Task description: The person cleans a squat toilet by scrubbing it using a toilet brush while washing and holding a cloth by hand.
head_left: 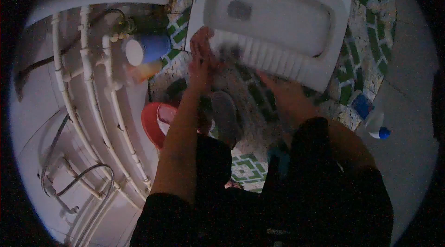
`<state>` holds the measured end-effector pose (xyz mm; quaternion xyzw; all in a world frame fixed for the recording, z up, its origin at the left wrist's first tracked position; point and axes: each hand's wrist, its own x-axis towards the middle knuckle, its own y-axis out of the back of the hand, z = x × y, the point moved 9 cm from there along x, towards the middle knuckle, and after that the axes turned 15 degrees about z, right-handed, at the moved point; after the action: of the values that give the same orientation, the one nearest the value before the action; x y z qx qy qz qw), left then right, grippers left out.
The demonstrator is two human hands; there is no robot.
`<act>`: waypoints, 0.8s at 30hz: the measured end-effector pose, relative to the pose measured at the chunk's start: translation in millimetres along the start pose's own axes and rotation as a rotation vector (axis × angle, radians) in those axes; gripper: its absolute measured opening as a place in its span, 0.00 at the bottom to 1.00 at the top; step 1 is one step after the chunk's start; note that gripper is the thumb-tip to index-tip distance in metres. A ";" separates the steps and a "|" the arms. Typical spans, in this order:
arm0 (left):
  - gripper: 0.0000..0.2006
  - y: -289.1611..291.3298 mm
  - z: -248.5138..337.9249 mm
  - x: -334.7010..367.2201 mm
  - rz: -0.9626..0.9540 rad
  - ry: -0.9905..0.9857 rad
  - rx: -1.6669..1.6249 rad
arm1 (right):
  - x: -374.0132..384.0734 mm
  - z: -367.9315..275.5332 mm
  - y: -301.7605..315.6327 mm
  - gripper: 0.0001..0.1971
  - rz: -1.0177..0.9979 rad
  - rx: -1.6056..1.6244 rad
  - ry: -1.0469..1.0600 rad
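A white squat toilet (340,12) with a ribbed footrest is set in the floor ahead of me. My left hand (202,47) is at its near left corner, fingers partly stretched out over the edge, with no held thing visible. To the right, my right hand (271,82) is smeared by motion just below the footrest, so its fingers cannot be made out. Between the hands, a dark blurred thing (231,51) lies over the footrest's left end. Its kind, and whether a hand touches it, cannot be told. A grey shoe (225,115) is below it.
A red basin (150,121) stands beside my left forearm. Left of the toilet are a blue cylindrical container (155,48) and an orange-yellow item (144,70). White pipes (88,80) run along the left wall. At right lie a blue box (362,105) and a white bottle (375,121).
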<state>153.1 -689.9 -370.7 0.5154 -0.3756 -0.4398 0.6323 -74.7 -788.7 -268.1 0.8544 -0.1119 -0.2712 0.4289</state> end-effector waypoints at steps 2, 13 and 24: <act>0.33 -21.9 -4.7 6.1 -0.027 -0.018 0.147 | 31.9 27.9 -5.5 0.40 0.012 0.059 -0.077; 0.39 -36.9 3.5 1.4 -0.151 -0.009 0.096 | 8.8 35.2 -7.3 0.44 0.156 0.286 -0.061; 0.48 -26.5 10.5 24.0 -0.059 -0.050 -0.144 | 39.8 56.8 -23.9 0.30 -0.071 0.056 -0.220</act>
<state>146.9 -718.0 -394.3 0.4684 -0.3433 -0.4969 0.6448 -74.5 -829.3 -329.2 0.8345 -0.1357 -0.3753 0.3799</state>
